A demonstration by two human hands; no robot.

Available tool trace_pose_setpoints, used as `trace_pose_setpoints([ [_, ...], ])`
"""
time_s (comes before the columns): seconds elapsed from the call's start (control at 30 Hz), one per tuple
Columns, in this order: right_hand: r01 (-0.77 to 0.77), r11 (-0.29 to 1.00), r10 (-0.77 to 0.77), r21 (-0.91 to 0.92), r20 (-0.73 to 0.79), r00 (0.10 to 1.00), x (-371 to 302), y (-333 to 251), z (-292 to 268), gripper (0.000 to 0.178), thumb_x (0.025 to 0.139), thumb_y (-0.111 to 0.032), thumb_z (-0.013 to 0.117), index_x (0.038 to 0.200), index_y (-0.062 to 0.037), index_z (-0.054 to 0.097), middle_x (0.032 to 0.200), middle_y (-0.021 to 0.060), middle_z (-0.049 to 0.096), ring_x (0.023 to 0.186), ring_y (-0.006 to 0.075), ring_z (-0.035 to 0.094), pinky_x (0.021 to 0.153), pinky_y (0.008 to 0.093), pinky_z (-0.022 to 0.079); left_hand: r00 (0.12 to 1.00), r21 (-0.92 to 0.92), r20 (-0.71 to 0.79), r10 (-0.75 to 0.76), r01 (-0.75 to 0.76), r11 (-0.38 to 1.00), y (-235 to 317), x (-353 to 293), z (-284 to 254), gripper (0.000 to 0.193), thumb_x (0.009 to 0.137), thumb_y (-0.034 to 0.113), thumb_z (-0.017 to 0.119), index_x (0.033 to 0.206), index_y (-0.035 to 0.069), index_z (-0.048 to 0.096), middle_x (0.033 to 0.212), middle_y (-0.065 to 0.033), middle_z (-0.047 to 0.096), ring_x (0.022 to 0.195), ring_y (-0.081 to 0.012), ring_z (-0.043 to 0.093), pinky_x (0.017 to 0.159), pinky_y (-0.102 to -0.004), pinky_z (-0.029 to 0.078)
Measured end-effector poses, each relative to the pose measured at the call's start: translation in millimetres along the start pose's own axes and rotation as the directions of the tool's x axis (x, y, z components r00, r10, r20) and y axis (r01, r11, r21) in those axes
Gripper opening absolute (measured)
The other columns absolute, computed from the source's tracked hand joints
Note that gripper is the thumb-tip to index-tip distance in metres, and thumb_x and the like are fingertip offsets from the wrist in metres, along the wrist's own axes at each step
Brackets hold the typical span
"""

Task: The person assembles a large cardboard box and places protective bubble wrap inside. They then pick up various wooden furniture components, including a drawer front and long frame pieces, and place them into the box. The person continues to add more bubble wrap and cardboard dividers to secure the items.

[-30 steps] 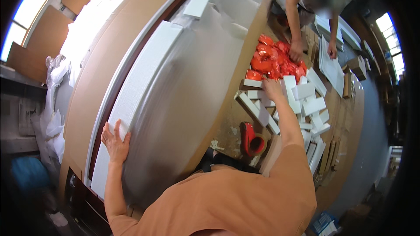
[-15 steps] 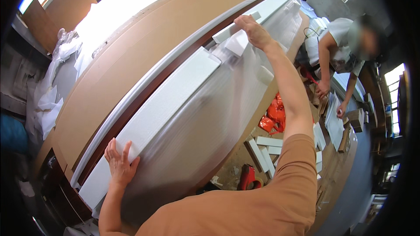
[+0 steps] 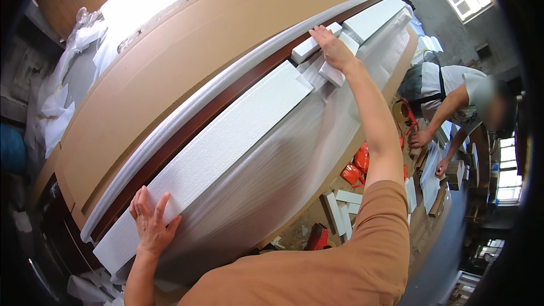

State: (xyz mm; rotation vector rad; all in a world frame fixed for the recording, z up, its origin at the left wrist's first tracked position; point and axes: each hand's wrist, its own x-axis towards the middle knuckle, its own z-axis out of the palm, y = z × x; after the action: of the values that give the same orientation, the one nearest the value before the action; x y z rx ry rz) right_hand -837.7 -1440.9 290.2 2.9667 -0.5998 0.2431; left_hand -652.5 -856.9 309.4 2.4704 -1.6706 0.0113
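Observation:
A long white foam strip [image 3: 215,150] lies along the edge of a large panel wrapped in cloudy plastic film [image 3: 255,175]. My left hand [image 3: 153,221] rests on the strip's near end, fingers spread. Farther along, my right hand [image 3: 335,51] lies with fingers stretched over a small white foam block [image 3: 306,50]. Another foam block [image 3: 332,73] sits beneath and beside its palm. Past it, a second long foam strip [image 3: 374,18] continues to the far end. A dark red-brown edge [image 3: 209,113] shows beside the foam, next to a rounded strip of white padding [image 3: 187,110].
A broad cardboard sheet [image 3: 226,34] covers the left side. On the lower right surface are orange-red plastic packets [image 3: 357,164], foam offcuts [image 3: 345,215] and a red tool [image 3: 317,237]. Another person [image 3: 453,90] bends over stacked pieces at right.
My right hand has flattened from a more curled hold over the small foam blocks. My left hand stays spread on the long strip. The view has shifted; the other person bends lower.

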Motion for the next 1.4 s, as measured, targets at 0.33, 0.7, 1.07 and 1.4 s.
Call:
trace_pose_setpoints([
  [0.33,-0.315,0.949,0.295,0.028,0.280,0.914,1,-34,-2,0.070,0.089,-0.046,0.031,0.139,0.0002,0.018,0.146,0.0195,0.012,0.137,0.0295,0.010,0.110,0.0436,0.008,1.000,-0.006,0.017,0.006,-0.006,1.000,1,1,-2,0.064,0.062,0.026,0.074,0.120,0.018,0.048,0.128,-0.0210,0.033,0.117,-0.0378,0.034,0.097,-0.0476,0.025],
  [0.7,-0.760,0.610,0.782,0.227,-0.018,0.622,-61,-67,-37,0.100,0.075,-0.076,0.031,0.141,-0.0027,0.013,0.147,0.0174,0.009,0.137,0.0344,0.003,0.107,0.0545,-0.002,1.000,-0.034,-0.024,-0.012,0.011,0.999,2,-7,-3,0.066,0.060,0.023,0.076,0.120,0.019,0.049,0.126,-0.0202,0.033,0.115,-0.0381,0.034,0.096,-0.0480,0.026],
  [1.07,-0.670,0.716,0.696,0.198,-0.123,0.708,-37,-29,21,0.070,0.085,-0.046,0.043,0.137,-0.0016,0.027,0.142,0.0277,0.018,0.134,0.0375,0.015,0.106,0.0554,0.008,0.998,-0.089,-0.030,0.064,-0.066,0.994,1,5,-3,0.067,0.060,0.026,0.078,0.120,0.021,0.049,0.123,-0.0212,0.034,0.115,-0.0378,0.033,0.094,-0.0463,0.024],
  [1.4,-0.345,0.898,0.239,-0.273,-0.356,0.903,-36,14,58,0.029,0.082,-0.014,0.052,0.109,-0.0076,0.056,0.106,0.0103,0.057,0.105,0.0283,0.049,0.093,0.0383,0.039,0.986,-0.216,-0.156,0.055,-0.089,0.972,-17,-13,-4,0.054,0.071,0.036,0.069,0.119,0.021,0.049,0.116,-0.0212,0.037,0.110,-0.0366,0.034,0.093,-0.0479,0.026],
])
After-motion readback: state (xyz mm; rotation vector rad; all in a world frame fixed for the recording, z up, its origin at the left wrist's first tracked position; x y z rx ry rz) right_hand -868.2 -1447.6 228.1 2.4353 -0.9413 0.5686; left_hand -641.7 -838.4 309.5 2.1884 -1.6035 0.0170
